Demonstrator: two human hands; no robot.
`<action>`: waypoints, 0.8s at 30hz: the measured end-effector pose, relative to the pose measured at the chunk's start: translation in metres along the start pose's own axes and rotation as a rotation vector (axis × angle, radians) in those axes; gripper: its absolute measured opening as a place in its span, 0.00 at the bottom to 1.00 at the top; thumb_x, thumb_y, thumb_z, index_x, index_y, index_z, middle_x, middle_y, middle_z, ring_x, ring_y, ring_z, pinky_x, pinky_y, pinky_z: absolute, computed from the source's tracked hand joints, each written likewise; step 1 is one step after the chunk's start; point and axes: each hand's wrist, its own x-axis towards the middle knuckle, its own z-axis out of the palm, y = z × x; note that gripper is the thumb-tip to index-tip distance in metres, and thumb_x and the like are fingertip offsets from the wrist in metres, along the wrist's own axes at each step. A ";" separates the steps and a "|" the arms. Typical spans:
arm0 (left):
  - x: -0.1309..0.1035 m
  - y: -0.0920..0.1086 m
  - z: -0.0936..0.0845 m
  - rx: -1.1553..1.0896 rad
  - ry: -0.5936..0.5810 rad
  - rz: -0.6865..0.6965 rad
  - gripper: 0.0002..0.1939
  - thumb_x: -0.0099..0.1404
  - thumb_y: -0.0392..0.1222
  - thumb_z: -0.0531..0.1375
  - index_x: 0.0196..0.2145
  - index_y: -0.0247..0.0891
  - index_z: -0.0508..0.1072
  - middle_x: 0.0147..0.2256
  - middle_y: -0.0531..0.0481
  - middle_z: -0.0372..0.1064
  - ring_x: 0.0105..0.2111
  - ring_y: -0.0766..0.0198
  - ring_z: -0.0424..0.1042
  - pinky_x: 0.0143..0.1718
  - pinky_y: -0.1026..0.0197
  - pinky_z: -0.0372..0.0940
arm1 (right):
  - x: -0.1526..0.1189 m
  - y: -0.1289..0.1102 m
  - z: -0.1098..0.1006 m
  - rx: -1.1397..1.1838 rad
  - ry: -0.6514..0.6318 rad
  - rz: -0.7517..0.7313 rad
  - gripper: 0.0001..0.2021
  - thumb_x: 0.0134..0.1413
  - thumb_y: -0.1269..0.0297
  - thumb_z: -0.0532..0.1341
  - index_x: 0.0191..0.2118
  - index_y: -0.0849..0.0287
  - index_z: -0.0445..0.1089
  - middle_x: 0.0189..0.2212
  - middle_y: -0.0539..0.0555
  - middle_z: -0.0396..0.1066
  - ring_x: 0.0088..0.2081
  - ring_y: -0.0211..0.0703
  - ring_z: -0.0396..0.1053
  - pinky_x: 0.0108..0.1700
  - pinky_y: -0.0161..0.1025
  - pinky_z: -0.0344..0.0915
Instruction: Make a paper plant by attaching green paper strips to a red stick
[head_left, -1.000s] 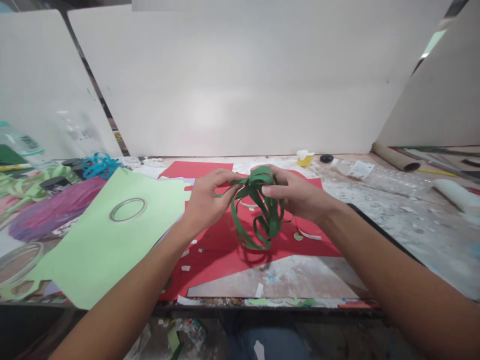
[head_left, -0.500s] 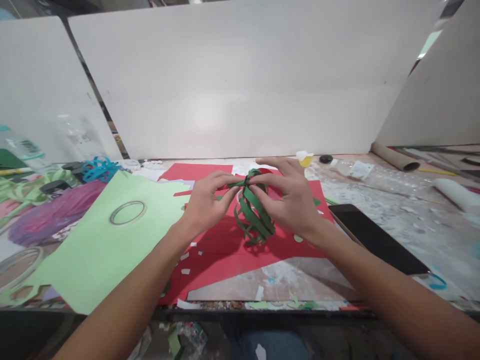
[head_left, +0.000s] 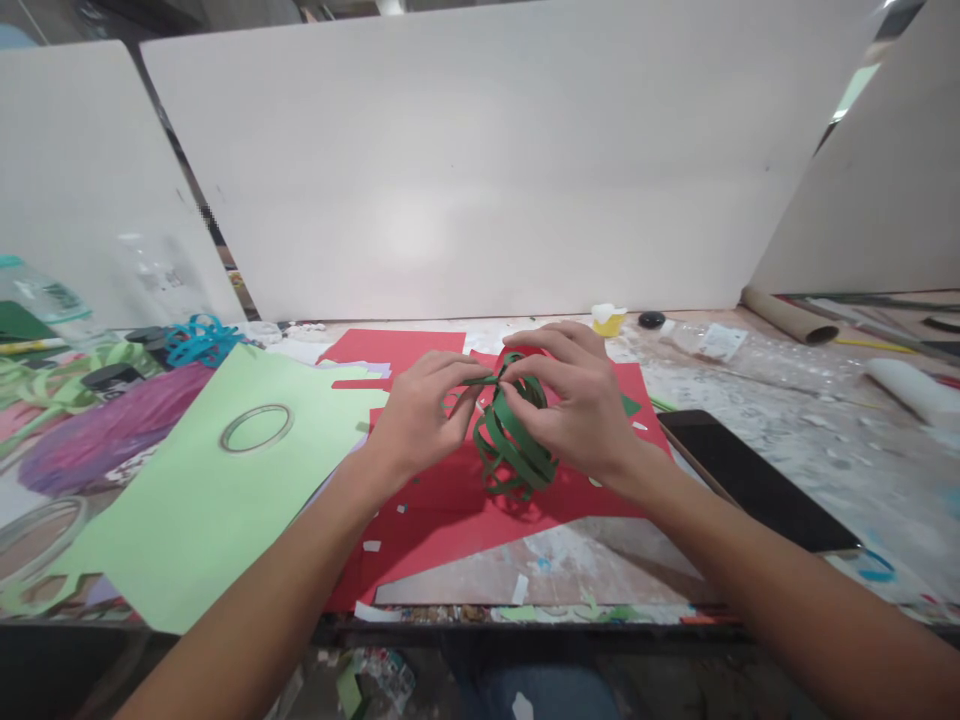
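Note:
A ball-like ornament of curled dark green paper strips hangs just above the red paper. My left hand pinches a green strip end at its top left between thumb and fingers. My right hand pinches the top of the same ornament, thumb and forefinger meeting where the strips gather. The exact spot under the right fingertips is partly hidden. Small white paper scraps lie on the red paper below my left hand.
Light green paper with a tape roll lies left. A phone is at right, behind it a plastic bottle and cardboard tube. A purple plastic bag sits far left. White panels stand behind.
Both hands and the green paper ornament have shifted slightly to the right and down. The pinch of each hand stays at the ornament's top.

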 end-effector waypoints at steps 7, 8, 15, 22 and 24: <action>-0.001 -0.007 0.003 0.162 0.009 0.109 0.07 0.70 0.40 0.56 0.40 0.42 0.74 0.34 0.49 0.77 0.33 0.60 0.72 0.38 0.56 0.63 | -0.002 -0.003 0.003 0.062 -0.007 0.085 0.06 0.51 0.72 0.62 0.27 0.53 0.71 0.44 0.54 0.75 0.47 0.51 0.68 0.50 0.52 0.64; 0.000 -0.009 0.002 0.186 0.003 0.118 0.07 0.70 0.40 0.56 0.40 0.42 0.75 0.33 0.49 0.77 0.33 0.60 0.72 0.38 0.55 0.62 | -0.002 -0.003 0.003 0.068 0.002 0.091 0.06 0.50 0.72 0.62 0.27 0.53 0.71 0.44 0.54 0.75 0.47 0.51 0.69 0.50 0.52 0.65; 0.009 -0.017 -0.014 0.324 -0.044 0.166 0.09 0.71 0.40 0.55 0.41 0.43 0.75 0.34 0.50 0.78 0.34 0.59 0.70 0.40 0.55 0.60 | -0.001 0.000 0.002 0.079 0.091 0.106 0.06 0.48 0.73 0.62 0.27 0.54 0.70 0.44 0.57 0.73 0.47 0.52 0.69 0.50 0.53 0.65; 0.022 -0.031 -0.039 0.366 -0.127 0.194 0.11 0.71 0.40 0.54 0.43 0.44 0.77 0.38 0.49 0.79 0.37 0.58 0.72 0.42 0.54 0.60 | 0.002 0.001 -0.003 0.118 0.139 0.173 0.06 0.45 0.74 0.61 0.26 0.54 0.68 0.43 0.56 0.73 0.48 0.53 0.69 0.50 0.54 0.65; 0.026 -0.034 -0.048 0.371 -0.144 0.197 0.11 0.71 0.41 0.54 0.42 0.44 0.77 0.38 0.49 0.79 0.38 0.58 0.72 0.42 0.53 0.60 | 0.003 0.000 -0.005 0.142 0.133 0.187 0.07 0.44 0.74 0.61 0.25 0.54 0.67 0.42 0.56 0.74 0.48 0.53 0.69 0.50 0.54 0.65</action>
